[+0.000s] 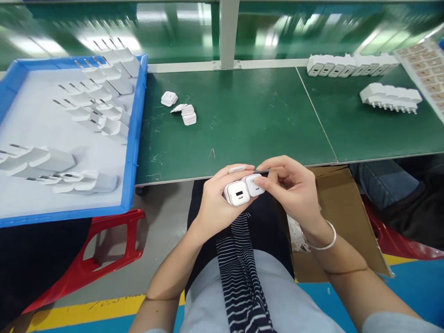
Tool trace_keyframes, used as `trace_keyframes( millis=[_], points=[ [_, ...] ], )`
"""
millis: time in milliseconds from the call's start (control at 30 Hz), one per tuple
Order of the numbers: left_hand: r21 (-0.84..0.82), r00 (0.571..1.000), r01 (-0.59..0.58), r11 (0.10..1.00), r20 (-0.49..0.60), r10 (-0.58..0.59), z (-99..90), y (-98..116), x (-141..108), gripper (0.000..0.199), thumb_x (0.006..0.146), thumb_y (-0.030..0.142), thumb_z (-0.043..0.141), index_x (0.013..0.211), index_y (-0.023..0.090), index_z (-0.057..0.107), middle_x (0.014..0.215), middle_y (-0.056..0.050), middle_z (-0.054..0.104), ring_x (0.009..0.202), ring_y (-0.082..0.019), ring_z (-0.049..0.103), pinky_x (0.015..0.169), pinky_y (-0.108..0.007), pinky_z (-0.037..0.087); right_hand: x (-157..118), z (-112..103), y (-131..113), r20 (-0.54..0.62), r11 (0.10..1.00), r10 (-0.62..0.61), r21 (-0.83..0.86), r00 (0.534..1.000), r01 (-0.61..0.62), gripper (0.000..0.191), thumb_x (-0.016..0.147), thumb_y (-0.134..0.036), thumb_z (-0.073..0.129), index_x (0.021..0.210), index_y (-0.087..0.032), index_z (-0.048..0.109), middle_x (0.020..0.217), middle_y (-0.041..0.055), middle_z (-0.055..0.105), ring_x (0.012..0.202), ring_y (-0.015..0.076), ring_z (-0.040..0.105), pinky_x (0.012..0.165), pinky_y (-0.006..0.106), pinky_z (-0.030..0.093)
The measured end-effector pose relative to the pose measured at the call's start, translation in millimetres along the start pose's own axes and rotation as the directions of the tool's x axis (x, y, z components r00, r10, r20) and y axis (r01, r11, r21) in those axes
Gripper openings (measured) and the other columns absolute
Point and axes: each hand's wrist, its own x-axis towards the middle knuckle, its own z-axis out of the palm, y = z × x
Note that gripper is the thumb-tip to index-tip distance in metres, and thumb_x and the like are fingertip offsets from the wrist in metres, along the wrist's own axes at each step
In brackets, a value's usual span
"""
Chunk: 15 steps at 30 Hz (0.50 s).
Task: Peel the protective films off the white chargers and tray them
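Observation:
Side by side in my left hand (218, 194) are two white USB chargers. The left charger (233, 196) faces me with two ports, one wide and one narrow. The other charger (255, 190) has a narrow port showing, and the thumb of my right hand (291, 185) presses on its face. My right fingers are bent behind it, partly hidden. A small white piece (237, 169) shows along my left fingers; I cannot tell what it is. Beyond my hands, several small white square caps (189, 118) lie in a loose pile on the green table (243, 125).
At left, a blue-rimmed tray (133, 134) holds several white chargers with prongs (111, 76). More chargers (336, 67) stand in a row at the back right, near another group (391, 97) lying down. A cardboard box (342, 217) and a red stool (133, 236) are below the table.

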Motion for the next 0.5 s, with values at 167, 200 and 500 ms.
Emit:
trace_keyframes(
  millis=[167,200,500],
  points=[
    [-0.003,0.998,0.009,1.0,0.06,-0.009,-4.4,0,0,0.038,0.074,0.018,0.086,0.11,0.02,0.075,0.118,-0.008,0.075,0.107,-0.019,0.072,0.096,-0.033,0.059,0,-2,6,0.069,0.985,0.0,0.175,0.998,-0.013,0.026,0.091,-0.022,0.072,0.115,-0.028,0.067,0.063,-0.0069,0.054,0.055,0.0101,0.046,0.051,0.025,0.035],
    [0.01,0.996,-0.008,1.0,0.092,0.007,-5.6,1,1,0.038,0.075,0.017,0.085,0.111,0.02,0.074,0.117,-0.008,0.076,0.106,-0.019,0.072,0.096,-0.033,0.059,3,-4,6,0.062,0.985,-0.024,0.174,0.998,0.013,0.022,0.09,-0.023,0.073,0.112,-0.028,0.069,0.065,-0.0062,0.054,0.057,0.01,0.047,0.052,0.025,0.035],
    [0.049,0.972,-0.042,0.998,0.233,0.029,-7.0,10,3,0.03,0.077,0.014,0.08,0.106,0.02,0.074,0.108,-0.007,0.075,0.096,-0.019,0.072,0.084,-0.03,0.06,43,-8,7,0.215,0.997,-0.08,0.003,0.973,0.082,0.011,0.081,-0.026,0.081,0.072,-0.021,0.077,0.075,0.0003,0.069,0.07,0.0138,0.06,0.06,0.028,0.044]
  ],
)
